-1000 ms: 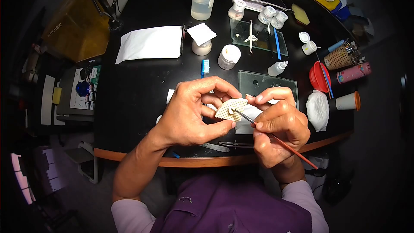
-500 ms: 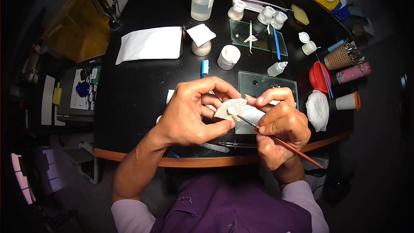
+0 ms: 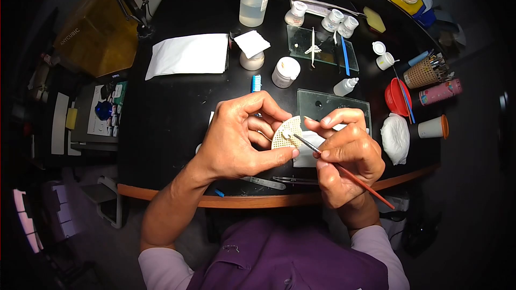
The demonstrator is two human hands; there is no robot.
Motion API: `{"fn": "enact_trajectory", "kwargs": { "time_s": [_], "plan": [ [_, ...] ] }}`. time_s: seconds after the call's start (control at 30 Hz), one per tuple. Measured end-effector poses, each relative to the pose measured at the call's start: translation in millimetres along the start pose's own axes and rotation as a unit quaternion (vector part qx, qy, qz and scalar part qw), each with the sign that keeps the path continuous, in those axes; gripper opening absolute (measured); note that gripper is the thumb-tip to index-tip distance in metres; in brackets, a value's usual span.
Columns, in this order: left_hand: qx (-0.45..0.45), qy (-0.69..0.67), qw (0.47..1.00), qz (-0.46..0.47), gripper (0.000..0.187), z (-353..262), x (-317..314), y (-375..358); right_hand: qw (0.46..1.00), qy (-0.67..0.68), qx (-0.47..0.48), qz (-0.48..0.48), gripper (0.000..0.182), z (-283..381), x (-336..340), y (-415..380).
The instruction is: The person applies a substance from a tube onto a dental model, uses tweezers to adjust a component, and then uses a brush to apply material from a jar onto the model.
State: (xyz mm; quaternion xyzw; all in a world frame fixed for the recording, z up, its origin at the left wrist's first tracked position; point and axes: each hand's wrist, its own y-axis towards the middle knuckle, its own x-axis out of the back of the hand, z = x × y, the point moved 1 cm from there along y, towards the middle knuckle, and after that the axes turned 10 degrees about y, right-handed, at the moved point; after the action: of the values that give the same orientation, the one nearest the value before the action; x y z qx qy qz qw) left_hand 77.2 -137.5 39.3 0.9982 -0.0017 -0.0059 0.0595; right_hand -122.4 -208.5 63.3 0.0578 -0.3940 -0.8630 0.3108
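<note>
My left hand [image 3: 236, 139] pinches a cream perforated tray [image 3: 281, 140], shaped like a quarter disc, between thumb and fingers. On its face sits a small white tooth-like piece [image 3: 288, 133]. My right hand [image 3: 349, 156] is closed round a thin brush [image 3: 352, 175] with a reddish handle; its dark tip meets or nearly meets the white piece. Behind the hands lies a glass slab [image 3: 333, 104], partly covered by my right hand. A white folded tissue [image 3: 305, 156] shows between the hands.
Farther back stand a squeeze bottle [image 3: 255, 2], an open-topped jar [image 3: 285, 72], a dropper bottle [image 3: 345, 86] and a second glass slab [image 3: 344, 53] with tools. At right are a red bowl [image 3: 398, 98] and a cup [image 3: 431, 127]. Tweezers [image 3: 294, 180] lie near the wooden edge.
The perforated tray has tilted, showing more of its holed face to the camera. The brush has shifted slightly left with my right hand, its tip now higher on the piece.
</note>
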Motion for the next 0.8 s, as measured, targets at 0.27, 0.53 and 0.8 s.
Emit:
{"fn": "enact_trajectory", "kwargs": {
  "time_s": [0.27, 0.53, 0.8],
  "plan": [
    [0.026, 0.050, 0.997, -0.045, 0.037, 1.5, -0.5, 0.1, 1.000, -0.014, -0.006, -0.021, 0.020, -4.1, -2.6, -3.2],
    [-0.059, 0.197, 0.969, -0.136, 0.030, 7.2, -8.5, -0.5, 0.990, -0.132, 0.027, 0.042, 0.029, -1.9, -7.8, 0.1],
    [-0.044, 0.171, 0.972, -0.156, 0.027, 10.2, -8.0, 1.0, 0.984, -0.163, 0.034, 0.058, 0.027, -1.6, -12.1, 1.2]
  ]
}}
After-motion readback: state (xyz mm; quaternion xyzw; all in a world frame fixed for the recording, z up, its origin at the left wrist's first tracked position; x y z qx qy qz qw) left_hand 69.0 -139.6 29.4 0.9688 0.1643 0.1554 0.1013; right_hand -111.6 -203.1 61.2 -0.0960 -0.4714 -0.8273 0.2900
